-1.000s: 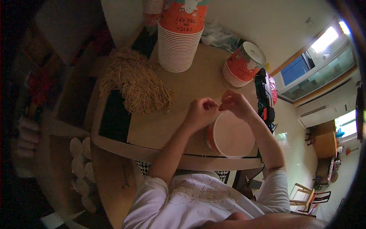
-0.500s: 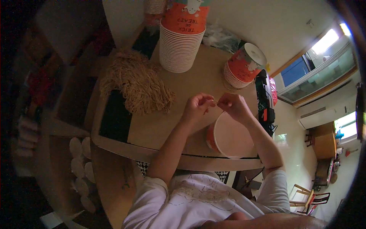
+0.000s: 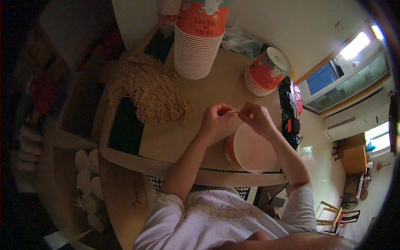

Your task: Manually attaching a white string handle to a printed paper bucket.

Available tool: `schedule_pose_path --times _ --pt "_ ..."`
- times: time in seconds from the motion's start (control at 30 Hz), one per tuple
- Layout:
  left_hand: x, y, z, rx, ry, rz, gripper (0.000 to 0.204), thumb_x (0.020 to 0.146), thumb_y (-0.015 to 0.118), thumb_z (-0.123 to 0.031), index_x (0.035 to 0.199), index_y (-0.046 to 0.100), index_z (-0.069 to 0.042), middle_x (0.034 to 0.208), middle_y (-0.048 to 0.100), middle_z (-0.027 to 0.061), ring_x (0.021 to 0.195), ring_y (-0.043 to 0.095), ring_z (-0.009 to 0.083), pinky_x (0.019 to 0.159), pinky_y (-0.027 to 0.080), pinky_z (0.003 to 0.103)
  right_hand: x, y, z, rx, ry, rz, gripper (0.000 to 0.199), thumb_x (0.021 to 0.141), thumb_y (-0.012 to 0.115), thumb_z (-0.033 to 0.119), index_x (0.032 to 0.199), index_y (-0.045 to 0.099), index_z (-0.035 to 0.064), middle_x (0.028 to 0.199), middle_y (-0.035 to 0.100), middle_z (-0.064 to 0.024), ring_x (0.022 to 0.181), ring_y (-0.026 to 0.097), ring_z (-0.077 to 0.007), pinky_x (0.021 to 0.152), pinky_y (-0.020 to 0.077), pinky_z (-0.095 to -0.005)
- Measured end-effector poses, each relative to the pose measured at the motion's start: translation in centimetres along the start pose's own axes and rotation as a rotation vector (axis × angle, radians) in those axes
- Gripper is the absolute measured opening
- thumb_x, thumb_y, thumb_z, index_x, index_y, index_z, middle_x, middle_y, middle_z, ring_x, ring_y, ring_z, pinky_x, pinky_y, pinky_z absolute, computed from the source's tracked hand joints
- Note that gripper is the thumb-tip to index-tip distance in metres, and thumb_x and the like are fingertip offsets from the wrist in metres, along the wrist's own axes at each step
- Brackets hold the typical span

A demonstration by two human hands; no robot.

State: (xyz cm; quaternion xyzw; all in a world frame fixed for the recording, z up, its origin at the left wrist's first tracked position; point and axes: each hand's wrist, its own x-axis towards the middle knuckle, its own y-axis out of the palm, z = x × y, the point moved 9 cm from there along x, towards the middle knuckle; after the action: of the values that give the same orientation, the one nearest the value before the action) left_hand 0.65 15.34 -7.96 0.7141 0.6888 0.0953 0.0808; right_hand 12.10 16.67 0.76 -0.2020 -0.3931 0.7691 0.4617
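Note:
My left hand (image 3: 216,118) and my right hand (image 3: 256,118) meet above the table, fingertips pinched close together. A thin tan strand (image 3: 236,112), like a bit of cord, shows between them; most of it is hidden by the fingers. Just below my right hand and forearm stands an orange paper bucket (image 3: 231,152), its pale round side facing up. Left of my hands lies a loose heap of tan cords (image 3: 152,91). Beyond them rise a tall stack of paper buckets (image 3: 198,52) and, to the right, a shorter stack (image 3: 262,75) turned bottom up.
Brown cardboard (image 3: 166,143) covers much of the table. Crumpled clear plastic (image 3: 241,41) lies at the back. A black device with cables (image 3: 291,125) lines the right edge. On the lower left, an open box holds several pale round pieces (image 3: 85,183).
My hands have shifted only slightly, still pinched together at the same place. The bucket, stacks and cord heap have not moved.

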Motion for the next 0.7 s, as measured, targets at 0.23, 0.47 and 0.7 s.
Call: schedule_pose_path --times 0.23,0.47,0.7 --pt "-0.1 1.2 -1.2 0.03 0.032 0.039 0.015 0.079 0.065 -0.016 0.086 0.062 -0.003 0.084 0.064 0.0044 0.077 0.059 0.01 0.067 0.047 0.025 -0.3 -0.2 0.7 -0.048 -0.037 -0.052 0.011 0.074 0.062 0.013 0.075 0.057 0.0033 0.069 0.059 -0.013 0.064 0.06 -0.0278 0.056 0.0464 -0.0364" --pt "-0.3 1.1 -1.5 0.052 0.017 -0.009 0.01 0.08 0.064 -0.011 0.084 0.062 -0.003 0.079 0.063 0.0032 0.071 0.057 0.0094 0.066 0.047 0.025 -0.3 -0.3 0.7 -0.056 -0.035 -0.04 0.011 0.075 0.062 0.013 0.075 0.057 0.0035 0.069 0.059 -0.0131 0.063 0.059 -0.0275 0.056 0.046 -0.0361" --pt "-0.6 0.6 -1.0 -0.133 -0.119 -0.046 0.018 0.085 0.058 -0.023 0.091 0.061 -0.006 0.079 0.063 -0.0002 0.06 0.047 0.0054 0.056 0.04 0.02 0.0 -0.5 0.6 0.008 -0.06 -0.077 0.005 0.077 0.059 0.008 0.077 0.058 0.0032 0.07 0.059 -0.0131 0.062 0.058 -0.025 0.057 0.0458 -0.0341"
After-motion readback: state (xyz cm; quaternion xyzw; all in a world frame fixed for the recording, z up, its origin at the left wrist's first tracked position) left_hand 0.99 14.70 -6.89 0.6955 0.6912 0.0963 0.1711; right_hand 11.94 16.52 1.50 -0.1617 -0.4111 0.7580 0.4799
